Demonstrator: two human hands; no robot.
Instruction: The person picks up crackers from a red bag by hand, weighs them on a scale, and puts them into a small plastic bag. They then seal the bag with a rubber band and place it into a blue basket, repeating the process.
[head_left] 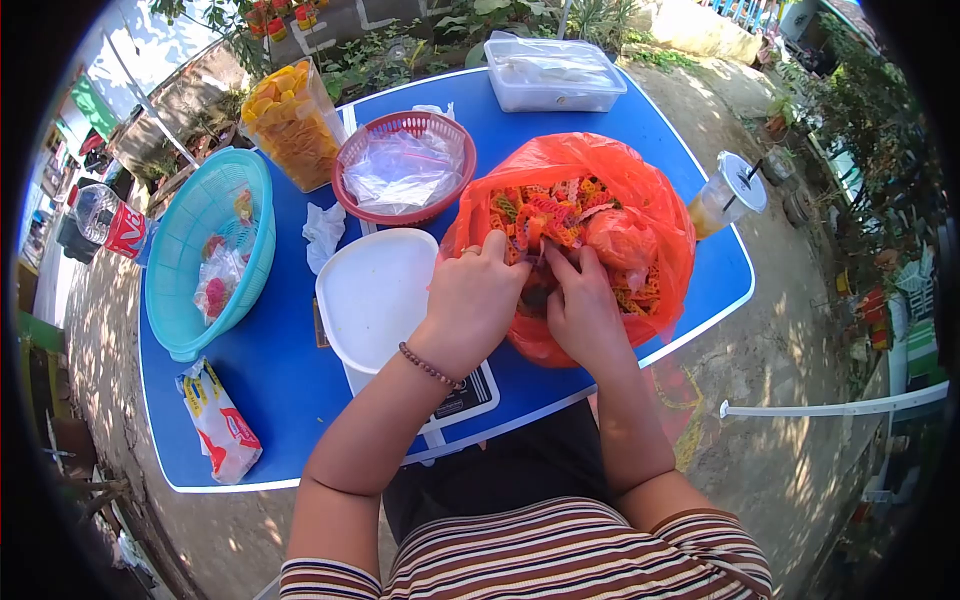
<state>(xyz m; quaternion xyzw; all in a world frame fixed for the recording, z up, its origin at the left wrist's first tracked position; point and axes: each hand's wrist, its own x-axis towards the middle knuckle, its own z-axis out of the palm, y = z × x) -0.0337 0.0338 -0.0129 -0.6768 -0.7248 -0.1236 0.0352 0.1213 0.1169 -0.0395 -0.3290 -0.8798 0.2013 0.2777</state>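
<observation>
A large red plastic bag point(660, 200) stands open on the right half of the blue table, filled with colourful net-patterned pieces point(545, 205). Inside it at the right rests a smaller knotted red bag point(622, 240). My left hand point(478, 290), with a beaded bracelet at the wrist, is at the bag's left side, its fingers bent inward. Close beside it, my right hand point(578, 300) reaches into the bag's front part. The fingertips of both hands nearly meet over a small dark spot; what they pinch there is too small to make out.
White scale tray point(375, 295) left of the bag; red basket with clear plastic bags point(405, 165) behind it. Turquoise basket point(258, 265), bottle point(110, 220) and red-white packet point(222, 430) at left. Jar of orange chips point(292, 125), lidded container point(553, 90) at back, drink cup point(725, 195) right.
</observation>
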